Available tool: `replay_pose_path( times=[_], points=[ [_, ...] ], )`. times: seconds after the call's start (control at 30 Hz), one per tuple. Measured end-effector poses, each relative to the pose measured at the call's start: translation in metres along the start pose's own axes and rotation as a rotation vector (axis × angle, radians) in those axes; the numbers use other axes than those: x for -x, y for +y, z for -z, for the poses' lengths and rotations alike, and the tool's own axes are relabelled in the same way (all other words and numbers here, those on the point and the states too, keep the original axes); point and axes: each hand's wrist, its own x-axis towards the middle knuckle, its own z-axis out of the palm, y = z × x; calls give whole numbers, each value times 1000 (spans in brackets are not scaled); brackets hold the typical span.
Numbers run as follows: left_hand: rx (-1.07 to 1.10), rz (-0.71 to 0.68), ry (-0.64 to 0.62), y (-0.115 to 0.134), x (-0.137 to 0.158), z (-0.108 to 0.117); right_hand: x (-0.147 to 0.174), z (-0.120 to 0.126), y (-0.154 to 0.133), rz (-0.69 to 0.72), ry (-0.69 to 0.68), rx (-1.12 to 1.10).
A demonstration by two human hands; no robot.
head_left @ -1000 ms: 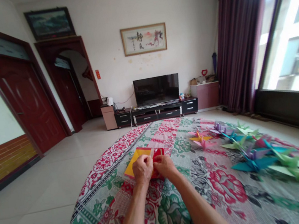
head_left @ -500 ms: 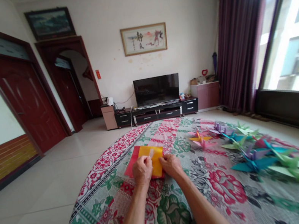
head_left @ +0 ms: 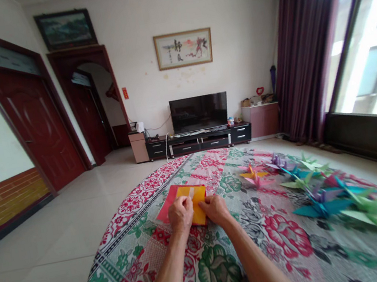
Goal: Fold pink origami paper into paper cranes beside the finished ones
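Biggest first: patterned cloth point(head_left: 286, 240) under both hands; paper cranes point(head_left: 322, 207) well right of my right hand, likely put there to be out of my way. Yellow paper point(head_left: 201, 212) flat between my hands, pink paper point(head_left: 166, 207) just left of it, past my left hand. Left hand point(head_left: 181, 214) curled nearly to a fist, resting on the paper, probably steadying it; pale strip point(head_left: 191, 192) at its fingertips, can't tell if gripped. Right hand point(head_left: 216, 209) pinches the yellow paper's right edge.
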Motion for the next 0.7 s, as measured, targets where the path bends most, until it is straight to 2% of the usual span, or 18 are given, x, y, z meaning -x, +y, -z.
replay_pose_path(
  times=[0.27, 0.4, 0.53, 0.7],
  points=[
    [50, -70, -30, -3, 0, -4, 0, 0, -2, -77, 42, 2],
    [17, -80, -35, -4, 1, -5, 1, 2, -5, -64, 62, 32],
    [6, -62, -45, -5, 0, -6, 0, 6, -4, -29, -13, 6],
    [-19, -75, -75, -5, 0, -7, 1, 9, 1, -62, -113, -41]
  ],
)
